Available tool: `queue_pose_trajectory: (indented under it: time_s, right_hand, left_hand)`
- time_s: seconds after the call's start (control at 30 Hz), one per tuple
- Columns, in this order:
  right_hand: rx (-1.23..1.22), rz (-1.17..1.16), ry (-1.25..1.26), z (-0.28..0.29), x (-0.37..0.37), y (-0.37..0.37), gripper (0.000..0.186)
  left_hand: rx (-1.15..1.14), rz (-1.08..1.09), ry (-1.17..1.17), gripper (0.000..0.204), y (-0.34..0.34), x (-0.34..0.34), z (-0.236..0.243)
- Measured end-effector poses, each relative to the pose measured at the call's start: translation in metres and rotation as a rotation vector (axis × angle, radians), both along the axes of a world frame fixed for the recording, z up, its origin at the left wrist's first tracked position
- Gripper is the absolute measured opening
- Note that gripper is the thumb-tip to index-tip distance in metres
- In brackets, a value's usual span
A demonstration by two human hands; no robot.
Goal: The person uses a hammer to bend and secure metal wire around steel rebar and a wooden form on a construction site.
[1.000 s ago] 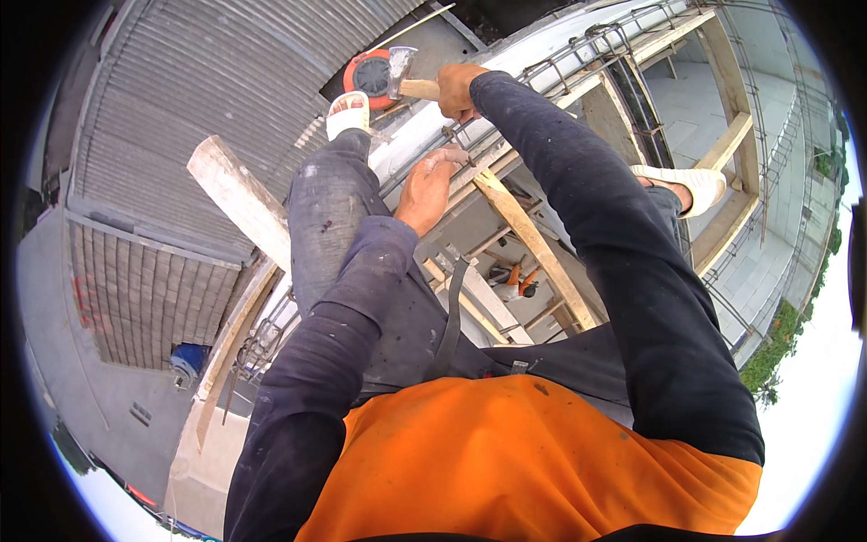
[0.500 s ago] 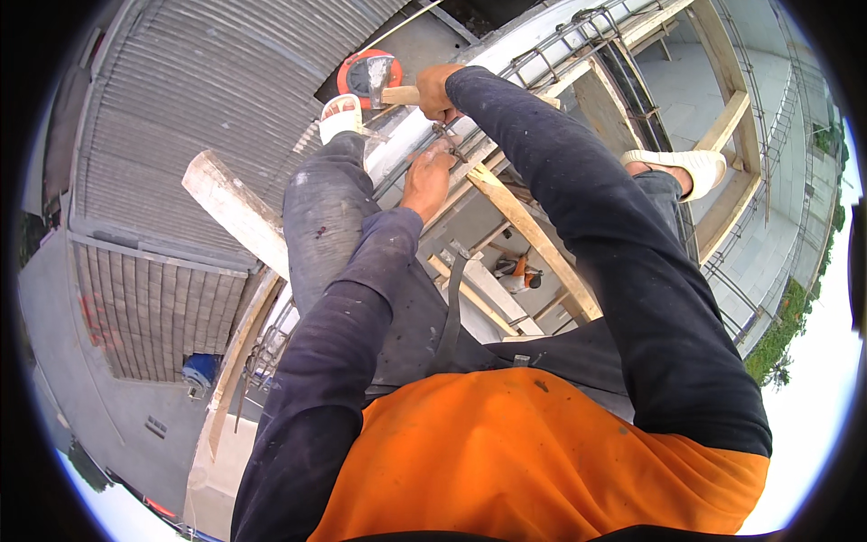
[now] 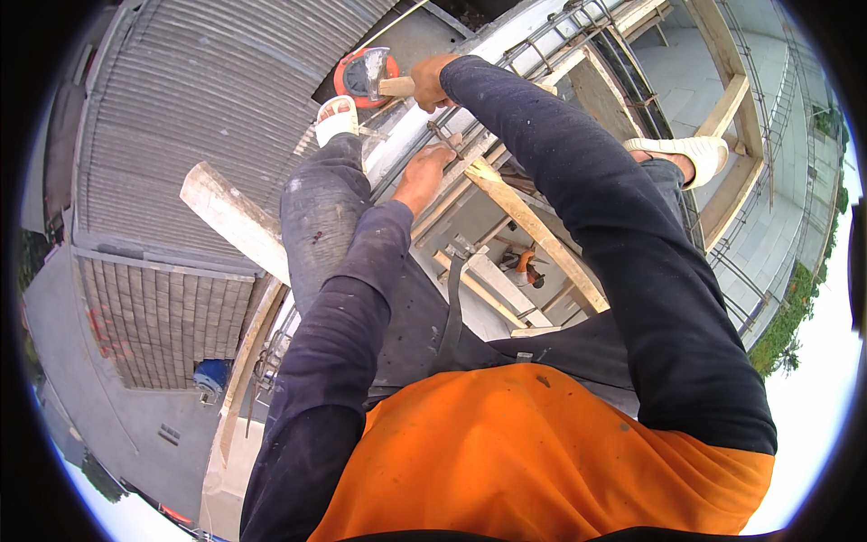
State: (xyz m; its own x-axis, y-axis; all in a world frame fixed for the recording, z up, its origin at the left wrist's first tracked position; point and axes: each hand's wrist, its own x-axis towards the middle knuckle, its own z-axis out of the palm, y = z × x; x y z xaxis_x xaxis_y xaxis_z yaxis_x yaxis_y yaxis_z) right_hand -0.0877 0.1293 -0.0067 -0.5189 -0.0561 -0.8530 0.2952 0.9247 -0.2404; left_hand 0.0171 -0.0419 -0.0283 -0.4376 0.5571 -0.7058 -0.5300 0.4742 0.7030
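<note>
My right hand (image 3: 433,81) is closed round the wooden handle of a hammer (image 3: 374,76), whose broad, white-spattered metal head points left. Below it, my left hand (image 3: 424,172) reaches to the top edge of a narrow timber form. Its fingers are at a bent, rusty steel rod (image 3: 444,137) hooked over that edge and appear closed on it; part of the grip is hidden. A rough wooden strut (image 3: 533,230) slants down from beside the rod.
Steel reinforcement bars (image 3: 542,54) run along the form. My sandalled feet (image 3: 338,117) rest to either side. Far below, another person (image 3: 524,268) in orange is among timbers. At left lie a corrugated roof (image 3: 217,99) and a jutting board (image 3: 233,217); a red-rimmed round object (image 3: 348,72) sits behind the hammer.
The hammer and my right hand have shifted slightly left and up, and the hammer head has turned a little. My left hand has drawn slightly down and left.
</note>
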Motion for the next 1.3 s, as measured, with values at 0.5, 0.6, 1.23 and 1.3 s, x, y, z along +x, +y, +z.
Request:
queue_pose_trajectory:
  time_s: [0.5, 0.6, 1.23, 1.3]
  right_hand:
    - [-0.303, -0.572, 0.377, 0.154, 0.018, 0.076, 0.060]
    - [0.038, -0.217, 0.614, 0.126, 0.045, 0.100, 0.052]
    - [0.244, 0.151, -0.279, 0.120, -0.032, 0.019, 0.059]
    - [0.299, 0.222, -0.315, 0.124, -0.041, 0.004, 0.059]
  left_hand:
    - [-0.141, -0.211, 0.080, 0.054, -0.004, 0.005, -0.064]
    - [-0.162, -0.297, 0.129, 0.056, 0.007, 0.000, -0.031]
    - [-0.195, -0.464, 0.339, 0.043, 0.009, -0.003, 0.004]
    - [-0.192, -0.472, 0.385, 0.041, 0.007, -0.001, 0.006]
